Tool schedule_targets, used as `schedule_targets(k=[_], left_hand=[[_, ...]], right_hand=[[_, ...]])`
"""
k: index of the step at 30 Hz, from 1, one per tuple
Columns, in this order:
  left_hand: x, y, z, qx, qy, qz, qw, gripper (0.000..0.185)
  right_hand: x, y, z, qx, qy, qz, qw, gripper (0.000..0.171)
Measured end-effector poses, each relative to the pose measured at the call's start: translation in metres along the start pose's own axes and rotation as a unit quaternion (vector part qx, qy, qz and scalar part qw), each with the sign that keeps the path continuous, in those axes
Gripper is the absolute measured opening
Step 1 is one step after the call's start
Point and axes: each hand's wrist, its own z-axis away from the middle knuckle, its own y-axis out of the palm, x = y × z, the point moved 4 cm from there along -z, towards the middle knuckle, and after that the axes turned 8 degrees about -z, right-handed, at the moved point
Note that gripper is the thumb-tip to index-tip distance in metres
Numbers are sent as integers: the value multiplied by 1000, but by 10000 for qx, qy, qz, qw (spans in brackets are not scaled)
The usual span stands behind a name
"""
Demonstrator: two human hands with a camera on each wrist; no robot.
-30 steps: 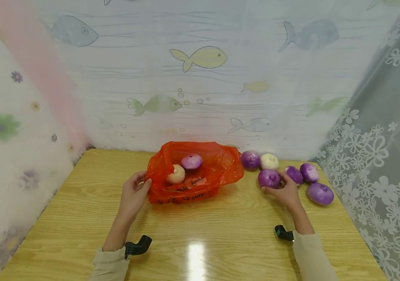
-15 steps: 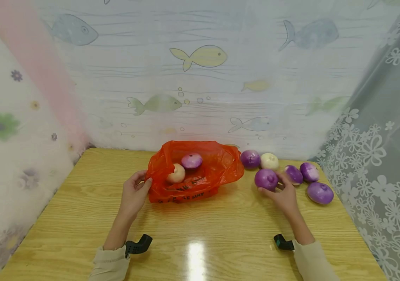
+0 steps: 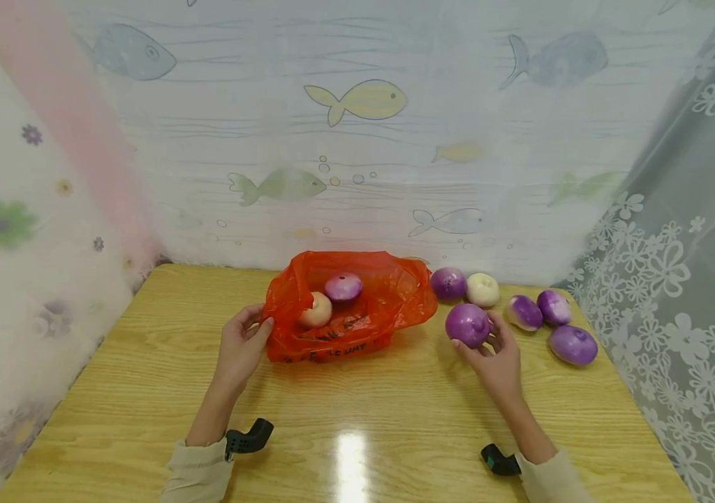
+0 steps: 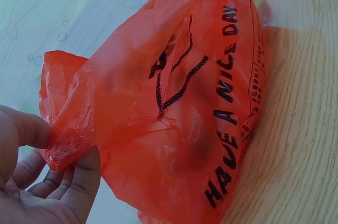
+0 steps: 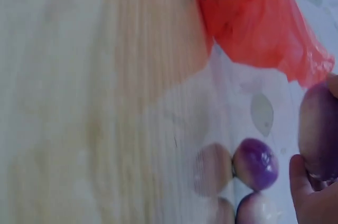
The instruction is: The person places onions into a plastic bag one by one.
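At the left of the head view my left hand (image 3: pixel 241 342) pinches the rim of the orange bag (image 3: pixel 357 307), thumb and fingers closed on a fold of the plastic, which the left wrist view shows close up (image 4: pixel 68 129). The bag sits just left of centre on the wooden surface (image 3: pixel 357 419), its mouth open toward the back. Two onions lie inside: a pale one (image 3: pixel 315 310) toward the front and a purple one (image 3: pixel 343 286) behind it.

Right of centre my right hand (image 3: pixel 492 353) holds a purple onion (image 3: pixel 468 325), fingers curled round it from below and from the right side. It seems raised just off the surface, between the bag and the loose group, though I cannot tell for sure.

Further right five more lie on the surface: a purple onion by the bag (image 3: pixel 448 283), a white one (image 3: pixel 482 289) touching it, then three purple ones (image 3: pixel 524 312) (image 3: pixel 554 307) (image 3: pixel 573 344) near the right edge.

As I judge it, two are bagged, one is in hand, and five remain.
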Motion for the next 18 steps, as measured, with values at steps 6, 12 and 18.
schedule_targets(k=[6, 12, 18], left_hand=[[1, 1, 0, 9, 8, -23, 10000, 33], [1, 1, 0, 0, -20, -50, 10000, 34], [0, 2, 0, 20, -4, -58, 10000, 34]], right_hand=[[11, 12, 16, -68, -576, -809, 9950, 79], [22, 28, 28, 352, -1206, -1223, 9845, 80], [34, 47, 34, 704, -1612, -1465, 9734, 81]])
